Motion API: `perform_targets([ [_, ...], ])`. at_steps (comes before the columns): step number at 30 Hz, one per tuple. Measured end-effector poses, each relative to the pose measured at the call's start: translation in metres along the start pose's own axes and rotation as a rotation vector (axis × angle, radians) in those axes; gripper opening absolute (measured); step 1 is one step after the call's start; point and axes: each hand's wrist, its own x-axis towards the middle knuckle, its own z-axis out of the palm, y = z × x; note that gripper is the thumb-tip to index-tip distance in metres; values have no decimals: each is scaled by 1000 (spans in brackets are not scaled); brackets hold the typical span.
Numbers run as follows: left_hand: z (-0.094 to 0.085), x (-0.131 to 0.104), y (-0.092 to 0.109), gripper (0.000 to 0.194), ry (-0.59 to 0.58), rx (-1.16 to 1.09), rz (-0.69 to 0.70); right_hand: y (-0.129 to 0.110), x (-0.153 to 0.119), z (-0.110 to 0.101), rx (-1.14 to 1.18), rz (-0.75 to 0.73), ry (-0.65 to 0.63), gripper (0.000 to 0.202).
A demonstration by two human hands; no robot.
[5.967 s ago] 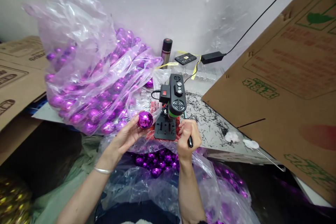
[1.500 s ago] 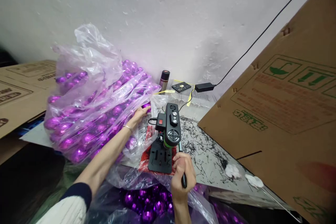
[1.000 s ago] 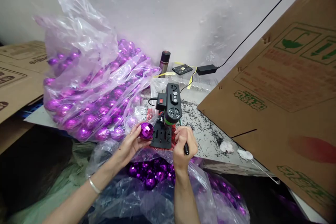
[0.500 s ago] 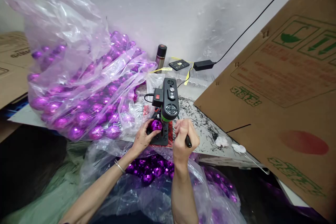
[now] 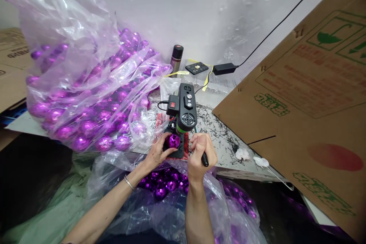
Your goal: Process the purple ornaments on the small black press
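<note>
My left hand (image 5: 158, 149) has thumb and fingertips around a shiny purple faceted ball (image 5: 174, 141), at the base plate (image 5: 178, 151) of a small black bench press (image 5: 187, 107). The press has a red switch box (image 5: 172, 105) on its left side and a green band under its head. My right hand (image 5: 202, 152) is wrapped in a fist round the lever handle (image 5: 205, 159) at the press's right; its black end pokes out below the fist. Whether the head touches the ball cannot be made out.
A clear plastic bag (image 5: 94, 95) full of purple balls fills the left side; another open bag (image 5: 162, 187) lies below my hands. A cardboard box (image 5: 309, 110) stands at right. Black scraps litter the tabletop (image 5: 225, 137). Behind are a spray can (image 5: 176, 60) and a power adapter (image 5: 224, 69).
My left hand's thumb has spread lower, and the ball sits slightly further right and lower at the press. My right hand stays on the handle. The view has shifted a little.
</note>
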Motion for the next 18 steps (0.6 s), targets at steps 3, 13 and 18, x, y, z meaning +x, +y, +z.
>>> perform_targets([
  [3, -2, 3, 3, 56, -26, -29, -44, 1, -2, -1, 13, 2, -1, 43],
  [13, 5, 14, 2, 57, -6, -22, -66, 3, -4, -2, 40, -7, -10, 39],
  [18, 6, 15, -2, 57, -2, -35, -53, 11, -17, -3, -10, -21, -9, 38],
])
